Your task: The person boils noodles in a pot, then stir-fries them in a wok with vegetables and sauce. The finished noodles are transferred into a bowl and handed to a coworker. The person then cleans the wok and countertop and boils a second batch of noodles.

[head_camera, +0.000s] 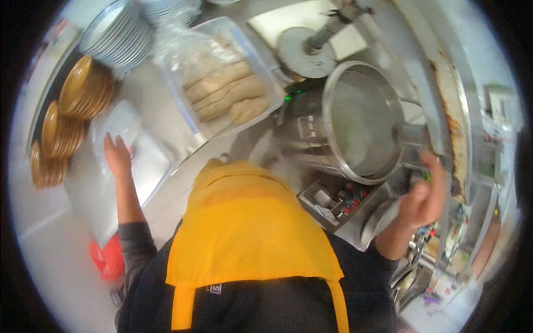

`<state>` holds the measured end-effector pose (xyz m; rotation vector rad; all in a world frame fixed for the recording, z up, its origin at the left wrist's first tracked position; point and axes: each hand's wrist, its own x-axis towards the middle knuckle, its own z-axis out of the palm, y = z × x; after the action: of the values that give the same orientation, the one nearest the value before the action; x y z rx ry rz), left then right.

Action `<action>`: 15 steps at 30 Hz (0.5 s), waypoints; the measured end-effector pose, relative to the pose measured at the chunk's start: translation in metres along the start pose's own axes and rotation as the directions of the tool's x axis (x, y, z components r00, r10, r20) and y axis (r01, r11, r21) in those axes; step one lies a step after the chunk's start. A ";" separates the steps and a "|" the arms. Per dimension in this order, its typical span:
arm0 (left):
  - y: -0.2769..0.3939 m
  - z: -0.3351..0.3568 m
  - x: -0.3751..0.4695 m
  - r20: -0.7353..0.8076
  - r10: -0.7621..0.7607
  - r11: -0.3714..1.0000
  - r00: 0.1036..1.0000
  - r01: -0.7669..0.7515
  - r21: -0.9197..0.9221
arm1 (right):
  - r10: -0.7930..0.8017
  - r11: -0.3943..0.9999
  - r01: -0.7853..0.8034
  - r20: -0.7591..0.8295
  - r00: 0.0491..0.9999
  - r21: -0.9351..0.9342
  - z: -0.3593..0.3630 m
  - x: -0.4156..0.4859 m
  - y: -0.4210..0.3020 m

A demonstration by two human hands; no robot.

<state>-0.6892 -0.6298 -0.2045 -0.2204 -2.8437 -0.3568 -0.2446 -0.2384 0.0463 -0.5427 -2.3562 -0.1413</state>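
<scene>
My left hand (118, 156) is over a pale translucent plastic lid or board (145, 162) on the steel counter at the left; its fingers are apart, and a small reddish thing shows beside them. To its right stands a plastic bin (266, 89) of long beige dough rolls (227, 89), partly covered by clear plastic film (187, 54). My right hand (424, 195) is raised at the right, blurred, beside the rim of a large steel pot (329, 120) of steaming cloudy liquid (362, 120). Whether it touches the metal handle or vessel (412, 135) near its fingertips is unclear.
Stacks of brown bowls (85, 87) and white plates (118, 35) line the far left. A grey disc with an upright shaft (306, 52) stands behind the pot. A red plastic bag (109, 258) lies lower left. Metal pans and utensils (406, 287) crowd the lower right.
</scene>
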 end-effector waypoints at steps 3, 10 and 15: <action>0.116 -0.008 -0.002 0.013 0.179 0.650 0.984 -0.108 -0.752 | -0.049 0.894 -0.057 -0.223 0.974 -0.444 -0.052 0.015 0.037; 0.473 -0.045 -0.076 0.458 0.841 -0.038 0.287 0.877 -0.479 | 0.181 0.712 -0.239 -0.156 0.971 -0.661 -0.059 0.014 0.095; 0.618 -0.015 -0.094 0.282 0.948 -0.181 0.151 0.980 0.085 | 0.182 0.693 -0.253 -0.176 0.968 -0.676 -0.055 0.001 0.103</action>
<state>-0.4837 -0.0529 -0.0799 0.1106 0.1342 1.6059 -0.1682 -0.1583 0.0827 -1.1425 -2.0616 -0.9554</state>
